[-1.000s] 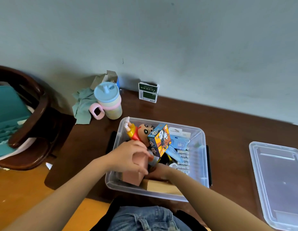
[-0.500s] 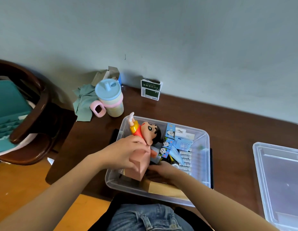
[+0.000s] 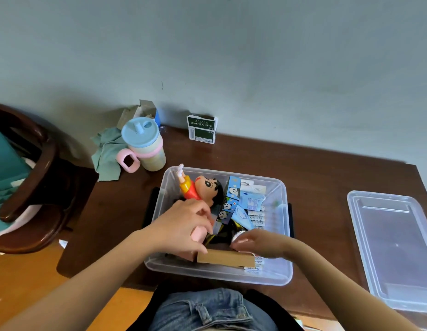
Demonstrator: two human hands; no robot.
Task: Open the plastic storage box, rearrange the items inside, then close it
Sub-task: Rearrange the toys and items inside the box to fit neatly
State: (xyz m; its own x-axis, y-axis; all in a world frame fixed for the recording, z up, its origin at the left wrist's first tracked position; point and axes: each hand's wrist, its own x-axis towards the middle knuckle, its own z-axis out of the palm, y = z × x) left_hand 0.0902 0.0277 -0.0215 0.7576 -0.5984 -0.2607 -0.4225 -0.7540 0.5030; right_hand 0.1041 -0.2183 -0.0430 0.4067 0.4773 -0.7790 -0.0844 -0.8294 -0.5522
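Two bare hands work inside a clear plastic storage box (image 3: 157,206) standing open near the front edge of a dark brown wooden table (image 3: 327,177). Around it: at 10 o'clock, a pastel sippy cup with a blue lid and pink handle (image 3: 144,144) beside a crumpled teal cloth (image 3: 107,154); at 12 o'clock, a small green-and-white carton (image 3: 202,132) against the wall; at 3 o'clock, well apart, the box's clear plastic lid (image 3: 393,247) lying flat. A dark wooden chair (image 3: 33,187) stands at 9 o'clock.

Compared with half a second earlier, the left hand (image 3: 181,228) has lowered the pink rectangular block (image 3: 199,234) deeper into the box, and the right hand (image 3: 260,243) has shifted rightward, uncovering dark items at the centre.

Contents: a cartoon boy figurine in a red shirt (image 3: 203,189) lies at the far left corner with one arm raised over the rim; a blue panda-printed cube stack (image 3: 230,201) sits at centre; blue-and-white packets (image 3: 251,201) fill the far right; a tan cardboard box (image 3: 225,258) lies along the near wall. The left hand's fingers curl round the pink block. The right hand's fingers curl over a small silvery round object (image 3: 238,235); whether they actually grip it cannot be told.
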